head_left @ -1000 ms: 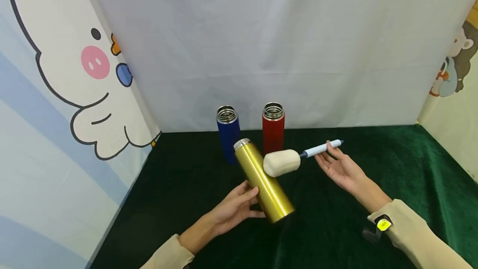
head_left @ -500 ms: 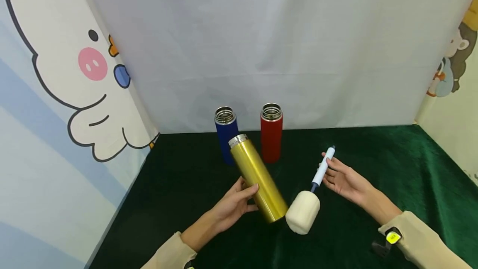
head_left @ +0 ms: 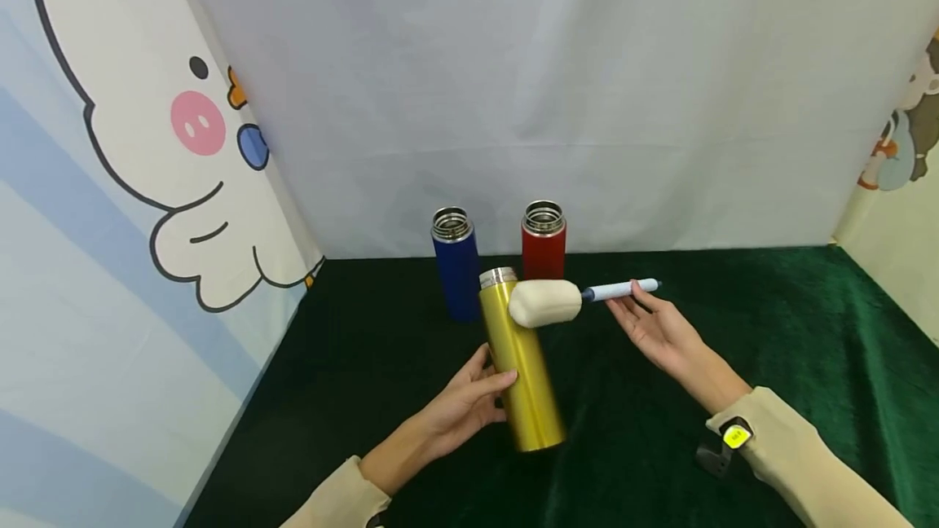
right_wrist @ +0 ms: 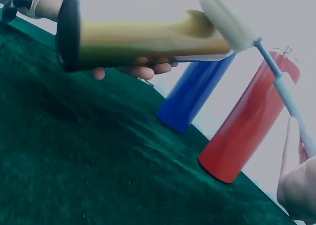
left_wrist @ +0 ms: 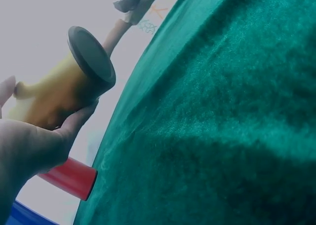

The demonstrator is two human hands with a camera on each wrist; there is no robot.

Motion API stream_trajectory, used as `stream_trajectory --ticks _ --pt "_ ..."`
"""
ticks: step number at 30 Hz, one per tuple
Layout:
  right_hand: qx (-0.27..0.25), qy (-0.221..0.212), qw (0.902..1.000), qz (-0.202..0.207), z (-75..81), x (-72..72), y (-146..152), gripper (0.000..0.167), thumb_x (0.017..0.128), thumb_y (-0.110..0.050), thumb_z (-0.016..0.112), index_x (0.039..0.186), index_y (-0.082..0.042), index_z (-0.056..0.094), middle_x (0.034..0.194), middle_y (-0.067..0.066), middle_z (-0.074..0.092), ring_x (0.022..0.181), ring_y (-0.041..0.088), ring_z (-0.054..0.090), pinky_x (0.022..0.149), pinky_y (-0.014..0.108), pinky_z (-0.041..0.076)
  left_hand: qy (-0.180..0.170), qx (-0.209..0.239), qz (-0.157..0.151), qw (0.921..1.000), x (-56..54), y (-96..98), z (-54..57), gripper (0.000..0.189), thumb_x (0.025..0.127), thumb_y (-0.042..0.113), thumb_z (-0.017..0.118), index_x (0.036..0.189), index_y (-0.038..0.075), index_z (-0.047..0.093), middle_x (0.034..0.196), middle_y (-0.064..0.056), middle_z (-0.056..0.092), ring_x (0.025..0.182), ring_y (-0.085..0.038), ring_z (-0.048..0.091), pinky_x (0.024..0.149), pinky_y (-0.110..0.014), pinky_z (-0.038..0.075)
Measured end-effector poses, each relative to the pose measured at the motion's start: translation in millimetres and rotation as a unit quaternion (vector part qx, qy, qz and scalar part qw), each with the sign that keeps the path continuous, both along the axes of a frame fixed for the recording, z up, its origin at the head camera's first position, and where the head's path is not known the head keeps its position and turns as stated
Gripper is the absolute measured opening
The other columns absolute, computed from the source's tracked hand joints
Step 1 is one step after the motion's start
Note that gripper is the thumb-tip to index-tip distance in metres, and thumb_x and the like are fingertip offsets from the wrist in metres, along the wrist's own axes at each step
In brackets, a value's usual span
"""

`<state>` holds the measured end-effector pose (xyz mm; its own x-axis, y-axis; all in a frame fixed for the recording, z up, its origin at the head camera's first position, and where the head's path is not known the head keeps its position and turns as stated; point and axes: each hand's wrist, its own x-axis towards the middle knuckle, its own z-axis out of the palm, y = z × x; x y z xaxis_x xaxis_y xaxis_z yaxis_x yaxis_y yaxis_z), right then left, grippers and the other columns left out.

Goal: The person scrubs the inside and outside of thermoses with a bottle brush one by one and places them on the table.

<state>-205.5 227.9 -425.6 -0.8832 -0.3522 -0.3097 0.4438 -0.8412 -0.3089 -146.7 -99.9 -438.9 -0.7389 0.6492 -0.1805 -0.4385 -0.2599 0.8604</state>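
My left hand [head_left: 465, 406] grips a shiny gold bottle [head_left: 522, 373] round its lower half, holding it tilted with its silver neck up and leaning left. In the right wrist view the fingers show curled beneath the gold bottle [right_wrist: 133, 42]. My right hand [head_left: 660, 328] pinches the pale blue handle of a sponge bottle brush [head_left: 623, 290] between thumb and fingers. The brush lies nearly level, and its cream sponge head [head_left: 545, 303] overlaps the upper side of the gold bottle, right at its wall in the right wrist view.
Behind my hands an uncapped blue bottle [head_left: 456, 267] and an uncapped red bottle [head_left: 544, 247] stand upright on the dark green cloth [head_left: 770, 332]. A pale curtain [head_left: 587, 88] hangs along the back, and a cartoon-printed panel [head_left: 147, 186] borders the left side.
The brush swung down to the bottle's base half a second ago and is now back up, its sponge near the neck. The gold bottle stands more upright than before.
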Motion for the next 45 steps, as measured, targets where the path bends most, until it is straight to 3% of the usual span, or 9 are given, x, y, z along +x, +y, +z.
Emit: stream_trajectory --ticks 7,11,14,16,22,27,32,38,45 --pt "-0.059 -0.005 0.9980 -0.021 1.2 4.5 1.2 0.045 0.104 -0.008 0.054 0.137 -0.029 0.031 0.121 0.010 0.061 0.112 0.027 0.069 0.119 0.024 0.037 0.003 0.010 0.000 0.9999 0.5 -2.5 1.2 0.068 0.104 0.018 0.055 0.159 0.025 0.015 0.142 -0.003 0.047 0.126 -0.019 0.056 0.107 -0.047 0.047" --pt "-0.028 0.000 0.9996 0.003 -7.6 12.7 7.7 0.035 0.106 -0.012 0.052 0.133 -0.026 0.037 0.122 0.007 0.060 0.112 0.023 0.067 0.114 0.026 0.045 -0.003 0.022 -0.001 0.9998 1.1 -5.8 0.6 0.063 0.107 0.020 0.050 0.160 0.022 0.017 0.140 0.001 0.050 0.125 -0.017 0.056 0.105 -0.045 0.048" --pt "0.006 0.017 0.9994 0.030 -18.1 19.8 15.0 0.018 0.107 -0.016 0.049 0.125 -0.019 0.050 0.118 0.004 0.060 0.109 0.019 0.065 0.105 0.029 0.053 0.002 0.021 -0.002 0.9998 1.5 -7.6 0.1 0.060 0.109 0.020 0.047 0.161 0.019 0.017 0.143 0.001 0.051 0.126 -0.017 0.057 0.104 -0.047 0.049" --pt "0.027 0.039 0.9974 0.054 -25.6 23.7 20.3 0.018 0.109 -0.019 0.045 0.120 -0.017 0.060 0.117 0.003 0.061 0.108 0.016 0.064 0.101 0.029 0.054 0.001 0.022 0.000 0.9997 1.8 -8.5 0.5 0.060 0.109 0.019 0.045 0.161 0.020 0.016 0.147 0.001 0.049 0.129 -0.017 0.056 0.106 -0.051 0.048" --pt "0.108 0.139 0.9764 0.125 -39.5 30.0 33.3 0.034 0.113 -0.022 0.032 0.125 -0.020 0.065 0.117 -0.002 0.064 0.109 0.011 0.064 0.098 0.026 0.055 -0.022 0.030 0.011 0.9992 1.6 -9.7 3.2 0.059 0.108 0.023 0.046 0.160 0.024 0.017 0.147 -0.001 0.048 0.133 -0.018 0.053 0.116 -0.060 0.038" --pt "0.157 0.182 0.9603 0.142 -34.0 18.9 35.5 0.035 0.113 -0.021 0.030 0.128 -0.023 0.061 0.118 -0.002 0.062 0.109 0.009 0.063 0.097 0.026 0.055 -0.015 0.034 0.011 0.9993 -0.7 -10.5 4.4 0.061 0.109 0.026 0.046 0.160 0.028 0.014 0.143 0.000 0.049 0.132 -0.019 0.053 0.117 -0.058 0.038" --pt "0.158 0.142 0.9711 0.109 -18.0 2.7 22.1 0.027 0.111 -0.021 0.038 0.121 -0.020 0.063 0.115 -0.002 0.064 0.106 0.010 0.064 0.095 0.027 0.057 0.013 0.024 -0.006 0.9996 0.3 -9.0 3.6 0.066 0.107 0.019 0.049 0.161 0.029 0.013 0.152 -0.004 0.038 0.137 -0.021 0.048 0.120 -0.060 0.033" --pt "0.063 0.048 0.9961 0.038 0.1 -8.8 4.0 0.016 0.107 -0.015 0.049 0.123 -0.016 0.053 0.113 0.006 0.066 0.104 0.018 0.069 0.101 0.028 0.055 0.021 0.022 -0.037 0.9989 4.2 -6.0 0.7 0.063 0.109 0.019 0.047 0.162 0.023 0.014 0.152 -0.003 0.040 0.135 -0.021 0.050 0.116 -0.057 0.039" --pt "0.012 -0.027 0.9995 -0.005 5.3 -3.4 -0.4 0.025 0.102 -0.012 0.058 0.124 -0.017 0.047 0.111 0.011 0.067 0.100 0.025 0.071 0.112 0.025 0.046 0.003 0.064 -0.050 0.9967 4.8 -7.7 3.0 0.058 0.112 0.025 0.038 0.162 0.027 0.009 0.146 0.000 0.045 0.134 -0.020 0.050 0.111 -0.054 0.042"
